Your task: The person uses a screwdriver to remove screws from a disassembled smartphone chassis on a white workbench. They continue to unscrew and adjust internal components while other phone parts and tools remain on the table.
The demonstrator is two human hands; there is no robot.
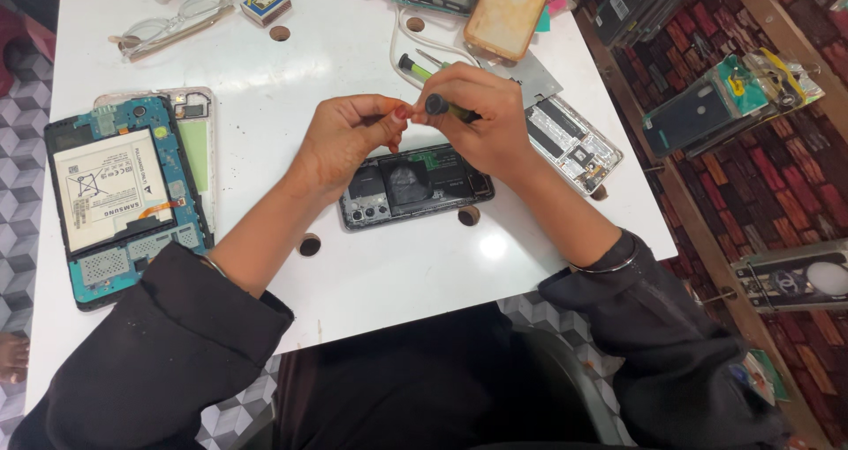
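Single view only, from a camera worn on the person's head. It looks steeply down and slightly forward over the white counter [353, 264], whose near edge runs across the lower third of the picture. Range is close: both forearms enter from the bottom corners, and the left hand [349, 141] and right hand [481, 119] meet near picture centre. The counter's far end is cut off at the top edge. Patterned floor [22, 105] shows along the left margin, a brick-patterned surface [777, 176] along the right.
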